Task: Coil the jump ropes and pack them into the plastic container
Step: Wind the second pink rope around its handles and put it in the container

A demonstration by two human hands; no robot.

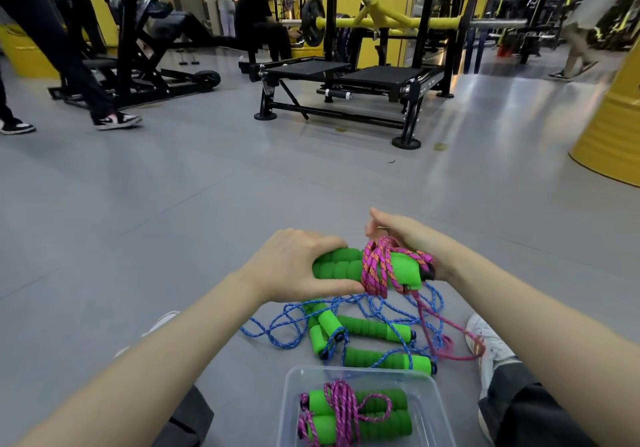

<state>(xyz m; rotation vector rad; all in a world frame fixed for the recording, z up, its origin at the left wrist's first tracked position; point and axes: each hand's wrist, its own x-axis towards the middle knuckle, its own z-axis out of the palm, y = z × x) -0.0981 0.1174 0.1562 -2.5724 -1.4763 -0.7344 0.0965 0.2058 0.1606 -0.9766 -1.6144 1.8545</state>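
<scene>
Your left hand (294, 263) grasps a pair of green handles (341, 263) held side by side above the floor (173, 221), with the pink rope (375, 266) wound round their middle. Your right hand (405, 239) rests against the far end of the handles. Its fingers are blurred, so I cannot tell whether they pinch the cord. Loose blue ropes (377, 311) lie tangled just below. Near your legs, the plastic container (287, 405) holds one coiled rope (346, 412).
</scene>
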